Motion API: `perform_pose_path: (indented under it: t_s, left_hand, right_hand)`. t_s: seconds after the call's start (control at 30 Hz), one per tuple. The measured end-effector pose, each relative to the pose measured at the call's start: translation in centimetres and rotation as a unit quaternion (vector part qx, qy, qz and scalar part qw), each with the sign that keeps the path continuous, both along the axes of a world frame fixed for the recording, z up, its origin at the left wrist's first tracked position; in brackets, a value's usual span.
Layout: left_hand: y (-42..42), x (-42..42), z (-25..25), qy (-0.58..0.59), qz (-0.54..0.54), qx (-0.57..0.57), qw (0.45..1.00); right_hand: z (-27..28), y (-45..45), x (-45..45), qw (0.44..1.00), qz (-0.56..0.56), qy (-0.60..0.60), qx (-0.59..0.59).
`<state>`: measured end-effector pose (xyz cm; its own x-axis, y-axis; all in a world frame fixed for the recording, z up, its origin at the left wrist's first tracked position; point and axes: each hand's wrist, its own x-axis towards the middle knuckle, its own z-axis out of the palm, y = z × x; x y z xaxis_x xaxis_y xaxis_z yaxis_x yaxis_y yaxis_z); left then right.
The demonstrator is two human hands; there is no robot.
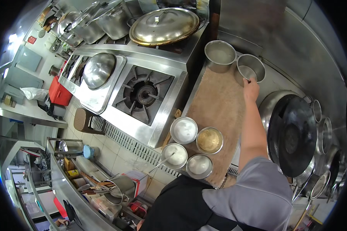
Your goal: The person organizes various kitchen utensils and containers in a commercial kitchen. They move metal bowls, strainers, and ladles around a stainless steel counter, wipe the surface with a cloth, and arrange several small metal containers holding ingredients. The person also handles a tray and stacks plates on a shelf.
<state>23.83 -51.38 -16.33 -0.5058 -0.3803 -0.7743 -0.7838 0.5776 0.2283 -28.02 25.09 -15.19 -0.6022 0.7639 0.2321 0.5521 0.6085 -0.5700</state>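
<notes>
My right hand [251, 89] reaches forward and grips the near rim of a deep round steel pot [258, 62], which has pale contents or a pale base at its bottom. Touching or close by on its left stands a similar steel pot [220, 62] holding cloudy liquid. Both are at the far end of a counter covered by a brown sheet [217, 101]. Nearer my body are steel bowls of white contents [184, 130] and one of tan powder [209, 139]; a long-handled utensil [162, 162] rests in one white-filled bowl [177, 154]. My left hand is out of view.
A steel range with an uncovered burner [144, 93] stands to the left. Upon it are a tray [104, 101] and domed lid [99, 70]. Black woks [292, 135] lean at the right. A utensil pot [121, 187] and another person's hand [62, 221] are lower left.
</notes>
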Motion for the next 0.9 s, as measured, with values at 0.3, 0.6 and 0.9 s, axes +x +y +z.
perform_pose_path:
  t_s: [0.3, 0.6, 0.9]
  left_hand:
    - [0.2, 3.0, -1.2, 0.027, 0.012, 0.008, 1.000]
    - [-3.1, 11.0, -1.9, 0.111, -0.112, -0.029, 0.987]
    - [3.1, 13.4, -1.0, 0.150, 0.097, -0.036, 0.983]
  right_hand:
    - [1.2, -3.2, 1.3, 0.999, -0.033, 0.012, 0.008]
    - [-3.8, -7.9, -2.0, 0.948, 0.241, 0.183, 0.102]
    - [13.5, -36.2, -0.3, 0.832, 0.489, 0.205, -0.163]
